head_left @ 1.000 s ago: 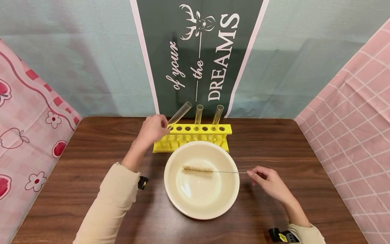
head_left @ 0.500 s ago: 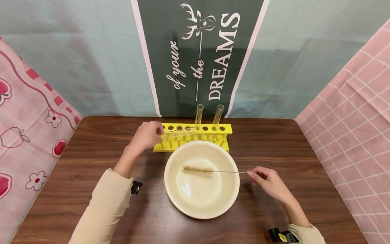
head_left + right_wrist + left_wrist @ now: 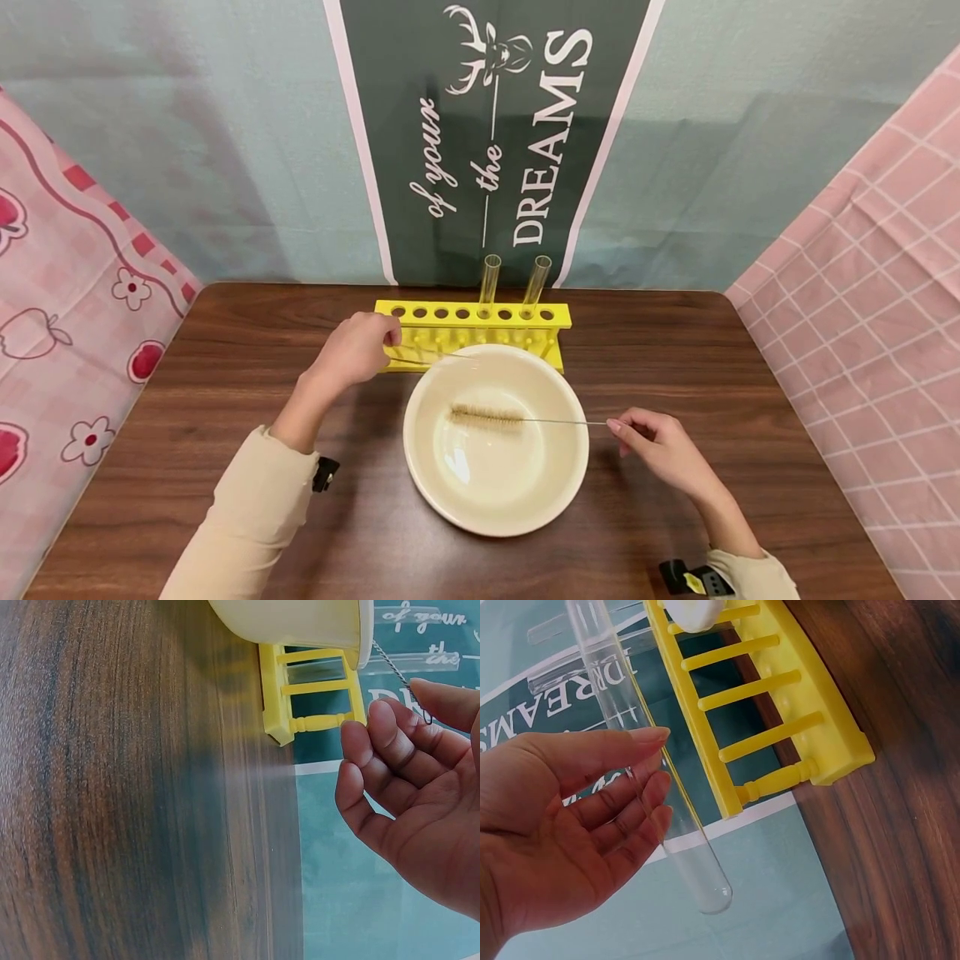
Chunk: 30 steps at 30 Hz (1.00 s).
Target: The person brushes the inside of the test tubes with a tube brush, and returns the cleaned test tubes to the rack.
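Note:
Between thumb and fingertips, my left hand (image 3: 358,347) pinches a clear glass test tube (image 3: 686,859), whose rounded closed end shows in the left wrist view. In the head view the tube lies nearly level, its far end over the back rim of the cream basin (image 3: 495,517). My right hand (image 3: 663,446) pinches the twisted wire handle of a bristle test tube brush (image 3: 487,418); the bristles are over the inside of the basin, and I cannot tell whether they touch it. Behind the basin stands a yellow test tube rack (image 3: 472,314), with two tubes (image 3: 489,287) upright in its holes.
The brown wooden table (image 3: 652,358) carries everything. At its back hangs a teal and dark green cloth (image 3: 300,167) with white lettering. Pink patterned cloth (image 3: 60,333) borders the left side, and a pink grid cloth (image 3: 885,333) the right.
My left hand has drawn the test tube from above the rack toward me, tipping it from slanted upward to nearly level over the basin rim. The right hand and brush have stayed still.

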Motion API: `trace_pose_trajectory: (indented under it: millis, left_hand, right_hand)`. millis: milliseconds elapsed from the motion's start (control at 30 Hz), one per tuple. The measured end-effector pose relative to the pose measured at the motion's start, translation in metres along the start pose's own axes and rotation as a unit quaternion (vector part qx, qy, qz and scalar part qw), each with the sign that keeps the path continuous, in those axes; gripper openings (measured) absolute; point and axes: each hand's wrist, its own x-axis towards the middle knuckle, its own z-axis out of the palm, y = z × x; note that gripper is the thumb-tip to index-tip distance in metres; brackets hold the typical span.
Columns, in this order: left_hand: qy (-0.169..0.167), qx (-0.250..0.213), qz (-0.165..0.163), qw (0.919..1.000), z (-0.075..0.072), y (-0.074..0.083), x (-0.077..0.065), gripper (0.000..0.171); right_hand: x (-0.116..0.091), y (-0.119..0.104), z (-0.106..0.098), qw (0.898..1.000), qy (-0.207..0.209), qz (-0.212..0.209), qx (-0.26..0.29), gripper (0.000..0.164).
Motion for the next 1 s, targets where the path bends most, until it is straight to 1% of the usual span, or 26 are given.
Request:
trace_pose_trajectory:
  millis: [233, 467, 600, 767, 900, 1000]
  left_hand:
    - [-0.007, 0.027, 0.014, 0.9995, 0.001, 0.001, -0.003, 0.025]
    - [-0.011, 0.044, 0.006, 0.999, 0.005, 0.002, -0.009, 0.027]
    - [0.008, 0.053, 0.005, 0.9986, 0.007, 0.002, -0.013, 0.027]
    - [0.031, 0.058, 0.003, 0.9978, 0.008, 0.001, -0.017, 0.027]
    - [0.048, 0.058, 0.004, 0.9971, 0.01, 0.0, -0.021, 0.027]
    - [0.061, 0.063, 0.005, 0.9962, 0.012, -0.003, -0.025, 0.027]
  right_hand:
    - [0.0, 0.0, 0.0, 1.0, 0.001, 0.004, 0.0, 0.02]
    - [0.0, 0.0, 0.0, 1.0, 0.002, 0.007, 0.006, 0.019]
    - [0.0, 0.002, -0.001, 1.0, 0.009, -0.002, 0.018, 0.014]
    - [-0.001, 0.0, -0.002, 0.998, 0.028, -0.018, 0.049, 0.01]
    - [0.0, -0.003, -0.005, 0.995, 0.048, -0.009, 0.084, 0.012]
    - [0.001, -0.001, -0.008, 0.99, 0.068, 0.002, 0.12, 0.017]
